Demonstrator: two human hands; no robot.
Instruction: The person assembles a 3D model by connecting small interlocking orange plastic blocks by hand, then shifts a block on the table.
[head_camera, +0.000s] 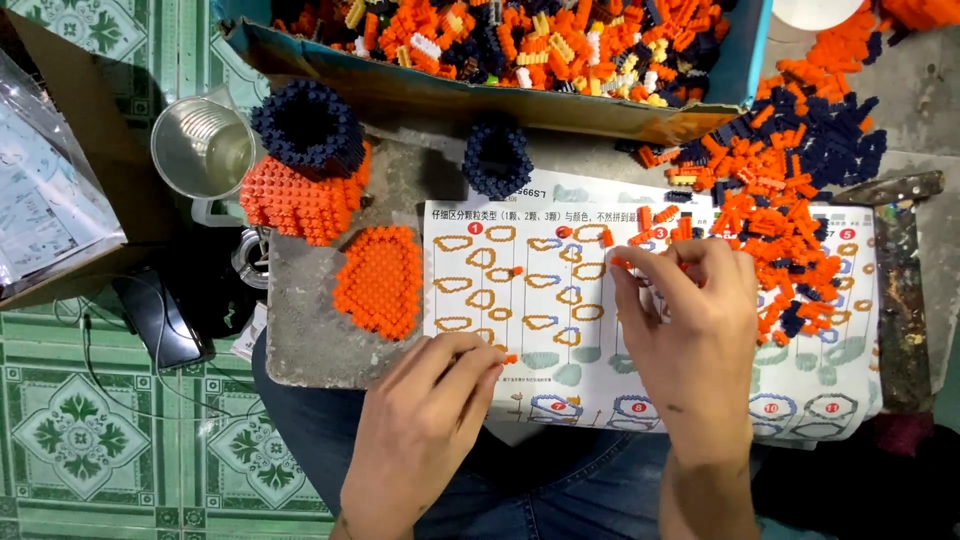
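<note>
Left hand (425, 420), tiny orange brick (510, 359) rightward

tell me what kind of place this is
Likely a home hobby spot, not a workshop: a small worn slab over a patterned green tile floor, a cardboard box of tiny building bricks, and an instruction sheet.

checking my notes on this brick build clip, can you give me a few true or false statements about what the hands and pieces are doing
1. The left hand pinches a small orange brick at its fingertips. True.
2. The right hand rests inside the cardboard box. False: it is over the instruction sheet, fingers at loose orange bricks.
3. The flat orange plate lies left of the sheet. True.
4. The plastic cup is full of bricks. False: it looks empty.
5. A dark blue ring sits on top of an orange built piece. True.
</note>
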